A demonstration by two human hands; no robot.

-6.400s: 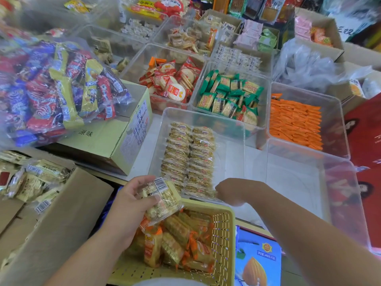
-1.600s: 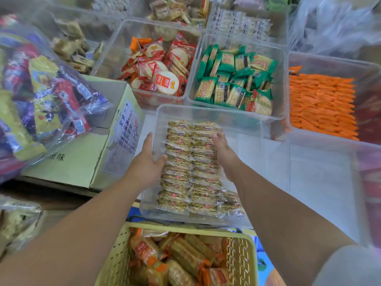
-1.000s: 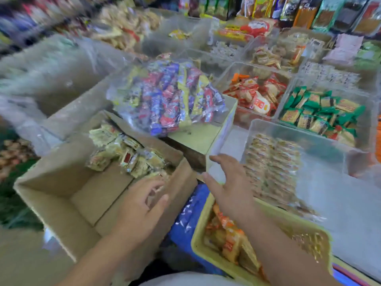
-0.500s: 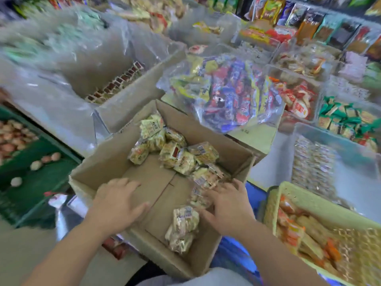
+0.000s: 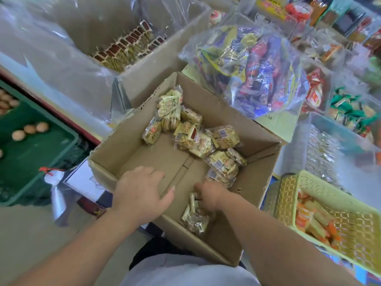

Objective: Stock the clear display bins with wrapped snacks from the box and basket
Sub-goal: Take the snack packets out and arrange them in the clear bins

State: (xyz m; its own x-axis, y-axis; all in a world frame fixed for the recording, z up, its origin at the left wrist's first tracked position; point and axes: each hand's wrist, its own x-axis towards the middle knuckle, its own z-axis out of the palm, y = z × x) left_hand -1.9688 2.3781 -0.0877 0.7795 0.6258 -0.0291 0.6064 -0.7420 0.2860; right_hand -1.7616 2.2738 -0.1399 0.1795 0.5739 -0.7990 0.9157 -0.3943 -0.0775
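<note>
Reaching into the box, the right hand is closing on a snack pack near the front wall; the left hand is resting open and flat on the floor. The packs look light and crinkly — probably slippery, brittle inside — so gripping them gently across the middle seems best.

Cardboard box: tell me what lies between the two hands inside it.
In the head view, only bare cardboard box floor, with its flap seam, lies between the left hand and the right hand; the wrapped snacks lie beyond.
</note>
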